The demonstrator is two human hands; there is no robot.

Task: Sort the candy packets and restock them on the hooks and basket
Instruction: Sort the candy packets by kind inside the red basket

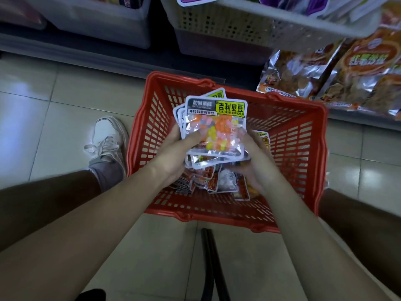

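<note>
Head view, centre frame: left hand point(181, 141) and right hand point(249, 148) both grip one stack of jelly-bean packets point(214, 127) above the red basket point(293, 137), thumbs pressed on the front, probably squaring up a sorted kind. At least four edges fan out. The loose packets point(219, 181) below are too jumbled to count.

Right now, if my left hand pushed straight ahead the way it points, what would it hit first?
Probably the red basket's far wall, though depth is unclear; the left hand grips the candy packets.
</note>
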